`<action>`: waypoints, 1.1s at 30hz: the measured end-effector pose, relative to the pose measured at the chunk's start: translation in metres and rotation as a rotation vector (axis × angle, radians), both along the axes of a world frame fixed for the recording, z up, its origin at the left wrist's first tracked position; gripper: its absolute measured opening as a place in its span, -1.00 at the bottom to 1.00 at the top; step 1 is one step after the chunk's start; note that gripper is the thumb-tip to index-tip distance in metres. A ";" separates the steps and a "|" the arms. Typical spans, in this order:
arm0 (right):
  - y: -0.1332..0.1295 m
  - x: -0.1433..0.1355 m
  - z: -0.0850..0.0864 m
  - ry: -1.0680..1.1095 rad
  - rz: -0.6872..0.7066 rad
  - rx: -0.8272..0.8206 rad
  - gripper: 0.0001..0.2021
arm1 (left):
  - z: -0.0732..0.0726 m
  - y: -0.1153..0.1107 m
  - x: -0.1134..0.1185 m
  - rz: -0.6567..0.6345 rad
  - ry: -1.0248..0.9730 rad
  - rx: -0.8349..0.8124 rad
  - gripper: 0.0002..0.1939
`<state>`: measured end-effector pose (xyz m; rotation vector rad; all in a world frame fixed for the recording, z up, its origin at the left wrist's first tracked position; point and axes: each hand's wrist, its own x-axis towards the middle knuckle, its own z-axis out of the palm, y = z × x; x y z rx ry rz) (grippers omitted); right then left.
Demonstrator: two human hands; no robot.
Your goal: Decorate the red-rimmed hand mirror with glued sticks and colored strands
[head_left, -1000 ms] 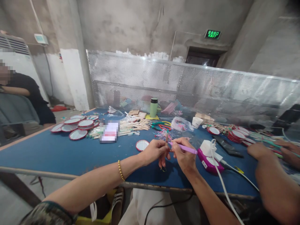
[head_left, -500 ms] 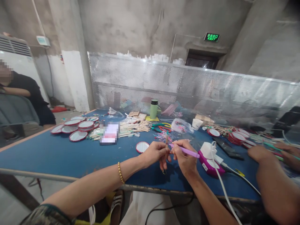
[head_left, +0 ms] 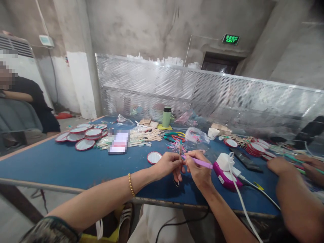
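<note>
My left hand (head_left: 172, 164) pinches a thin wooden stick (head_left: 180, 148) with a teal tip, held upright above the blue table (head_left: 106, 168). Close beside it, my right hand (head_left: 198, 168) is closed around a purple pen-like tool (head_left: 201, 163), whose tip meets the stick near my left fingers. A small dark loop shows below the left fingers; what it belongs to I cannot make out. Just left of my hands lies a round white disc with a red rim (head_left: 154, 157). Behind them is a heap of pink and blue thin strips (head_left: 176, 146).
Red-rimmed discs (head_left: 85, 144) pile at the left, beside a phone (head_left: 118, 141) and sticks (head_left: 152, 135). A green bottle (head_left: 166, 117) and paper cup (head_left: 213, 133) stand behind. At right are a magenta power strip (head_left: 226, 177), cables and another person's hands (head_left: 312, 167).
The purple tool and my right hand have shifted very slightly left. Both hands keep their grips, and the camera view has moved a little.
</note>
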<state>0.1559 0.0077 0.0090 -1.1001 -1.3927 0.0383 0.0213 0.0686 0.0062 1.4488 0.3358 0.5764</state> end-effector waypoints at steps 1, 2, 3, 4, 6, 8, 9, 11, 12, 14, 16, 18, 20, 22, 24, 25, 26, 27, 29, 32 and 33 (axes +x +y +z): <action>0.000 0.000 0.000 -0.004 0.004 -0.003 -0.85 | 0.000 0.000 0.000 0.000 -0.001 0.004 -0.58; 0.000 0.000 0.001 -0.006 0.007 -0.006 -0.85 | 0.000 0.000 0.000 0.000 0.000 0.007 -0.58; -0.001 0.000 0.001 -0.007 0.010 -0.007 -0.85 | -0.001 0.000 0.000 -0.001 0.000 0.011 -0.58; -0.001 -0.001 0.001 -0.007 0.011 -0.008 -0.85 | 0.000 0.000 0.000 -0.003 0.001 0.013 -0.58; -0.001 -0.001 0.002 -0.008 0.011 -0.012 -0.85 | 0.001 0.000 0.000 -0.006 0.000 0.017 -0.58; -0.001 -0.001 0.002 -0.010 0.010 -0.018 -0.84 | 0.002 -0.001 -0.001 -0.004 0.000 0.019 -0.58; -0.002 -0.001 0.002 -0.010 0.006 -0.023 -0.84 | 0.003 -0.002 -0.002 -0.002 0.002 0.017 -0.58; -0.002 -0.001 0.001 -0.011 -0.001 -0.035 -0.83 | 0.004 -0.003 -0.002 0.005 0.008 0.013 -0.59; -0.002 -0.001 0.001 -0.012 -0.002 -0.041 -0.83 | 0.004 -0.003 -0.002 0.008 0.012 0.012 -0.59; -0.002 0.000 0.000 -0.014 -0.003 -0.049 -0.83 | 0.005 -0.003 -0.002 0.013 0.012 0.012 -0.60; -0.002 0.000 0.000 -0.015 0.001 -0.049 -0.83 | 0.005 -0.004 -0.002 0.015 0.011 0.015 -0.60; -0.002 0.000 0.000 -0.013 0.002 -0.045 -0.84 | 0.005 -0.004 -0.002 0.014 0.011 0.015 -0.61; -0.002 0.000 0.000 -0.013 0.005 -0.044 -0.84 | 0.005 -0.004 -0.002 0.013 0.014 0.017 -0.61; -0.002 0.000 0.000 -0.011 0.008 -0.048 -0.84 | 0.005 -0.004 -0.002 0.007 0.017 0.022 -0.61; -0.002 -0.001 0.001 -0.006 0.008 -0.054 -0.84 | 0.005 -0.003 -0.002 0.004 0.020 0.029 -0.61; -0.002 -0.002 0.002 -0.001 0.014 -0.056 -0.84 | 0.004 -0.003 -0.002 0.004 0.021 0.031 -0.61; -0.003 -0.002 0.002 0.003 0.023 -0.058 -0.84 | 0.004 -0.003 -0.002 0.007 0.021 0.033 -0.61; -0.003 -0.002 0.003 0.006 0.034 -0.058 -0.84 | 0.004 -0.003 -0.002 0.010 0.020 0.035 -0.61; -0.002 -0.003 0.004 0.008 0.049 -0.058 -0.84 | 0.004 -0.002 -0.002 0.014 0.020 0.038 -0.61; -0.002 -0.002 0.003 0.003 0.031 -0.056 -0.84 | 0.004 -0.003 -0.002 0.015 0.024 0.038 -0.62; -0.001 -0.002 0.002 0.004 0.023 -0.056 -0.84 | 0.004 -0.003 -0.002 0.015 0.027 0.036 -0.62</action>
